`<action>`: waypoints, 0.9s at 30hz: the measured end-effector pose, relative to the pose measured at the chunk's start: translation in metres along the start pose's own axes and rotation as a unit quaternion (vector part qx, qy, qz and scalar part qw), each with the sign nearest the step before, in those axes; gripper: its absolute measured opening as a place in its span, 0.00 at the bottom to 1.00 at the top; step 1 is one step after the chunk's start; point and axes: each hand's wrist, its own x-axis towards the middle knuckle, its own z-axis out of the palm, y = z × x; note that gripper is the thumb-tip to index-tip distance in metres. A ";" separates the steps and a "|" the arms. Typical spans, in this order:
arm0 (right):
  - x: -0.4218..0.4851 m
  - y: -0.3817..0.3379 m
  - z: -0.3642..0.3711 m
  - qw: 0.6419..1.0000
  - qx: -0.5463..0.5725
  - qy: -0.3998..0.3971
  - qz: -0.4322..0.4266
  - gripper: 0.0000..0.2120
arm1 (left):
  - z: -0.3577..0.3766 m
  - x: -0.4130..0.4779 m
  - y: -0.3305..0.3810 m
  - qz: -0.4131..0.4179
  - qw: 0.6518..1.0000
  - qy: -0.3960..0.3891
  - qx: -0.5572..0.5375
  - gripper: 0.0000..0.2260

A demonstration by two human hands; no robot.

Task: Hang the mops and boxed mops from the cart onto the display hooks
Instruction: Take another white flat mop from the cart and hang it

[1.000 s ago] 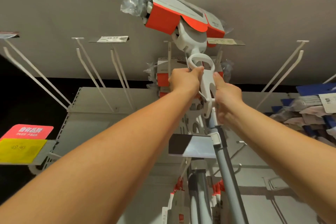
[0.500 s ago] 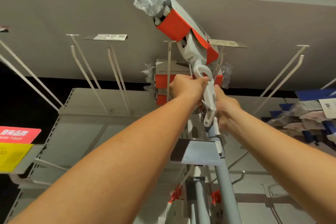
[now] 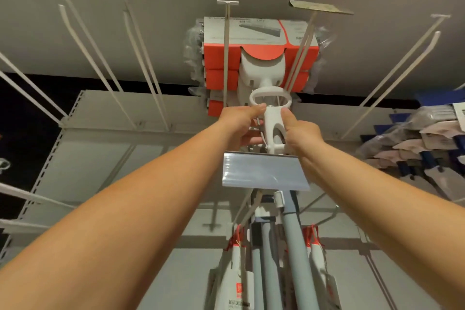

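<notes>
Left hand [image 3: 239, 124] and right hand [image 3: 302, 137] both curl round mop [image 3: 273, 121] neck under its loop [image 3: 271, 93]; axis vertical, boxed head [image 3: 259, 33] above fingers, loop at display hook [image 3: 303, 43], threading unclear

mop [image 3: 273, 123] | upright | white frame w/ loop, grey pole down | orange/white boxed head up, vs hung boxes [image 3: 216, 79]

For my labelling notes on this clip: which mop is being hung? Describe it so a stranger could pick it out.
Look at the stack of orange-and-white boxes high at the centre of the display wall. The front box tops the boxed mop, whose white loop hangs just below. Unlike the mops behind it, both the left hand and right hand grip it.
</notes>
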 end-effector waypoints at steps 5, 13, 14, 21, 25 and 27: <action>0.000 0.003 0.000 0.999 -0.037 -0.001 -0.006 0.17 | 0.002 -0.004 -0.004 -0.003 1.000 0.013 -0.007 0.14; -0.013 0.001 -0.006 0.982 -0.163 -0.041 -0.083 0.17 | -0.004 -0.017 -0.004 0.026 0.996 0.045 0.077 0.17; -0.016 0.000 -0.008 0.975 -0.194 -0.051 -0.095 0.17 | -0.006 -0.021 -0.002 0.021 0.994 0.045 0.097 0.18; -0.042 -0.004 -0.023 0.915 -0.366 -0.111 -0.129 0.15 | -0.016 -0.058 0.015 0.046 0.926 0.079 0.365 0.12; -0.063 -0.008 -0.027 0.876 -0.445 -0.137 -0.126 0.19 | -0.031 -0.086 0.021 0.011 0.891 0.126 0.435 0.11; -0.076 -0.012 -0.032 0.855 -0.482 -0.145 -0.127 0.21 | -0.039 -0.100 0.026 -0.005 0.877 0.127 0.463 0.13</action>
